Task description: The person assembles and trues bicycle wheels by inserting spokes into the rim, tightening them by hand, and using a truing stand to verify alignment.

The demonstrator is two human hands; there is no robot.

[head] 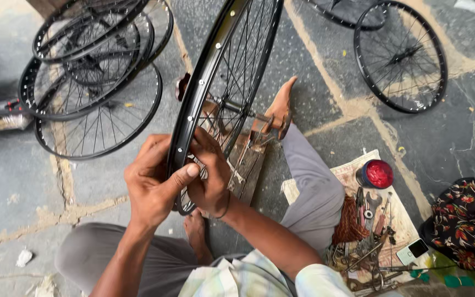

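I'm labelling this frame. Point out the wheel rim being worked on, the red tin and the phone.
wheel rim (202, 88), head view, black outer band
red tin (379, 173), head view, red top
phone (412, 251), head view, pale back

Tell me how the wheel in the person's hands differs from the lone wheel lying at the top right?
The held wheel stands on edge, gripped at its rim by the left hand and right hand; the lone wheel lies flat on the stone floor, untouched. The held wheel sits in a wooden stand; the lone wheel rests free. Both have black rims and thin spokes.
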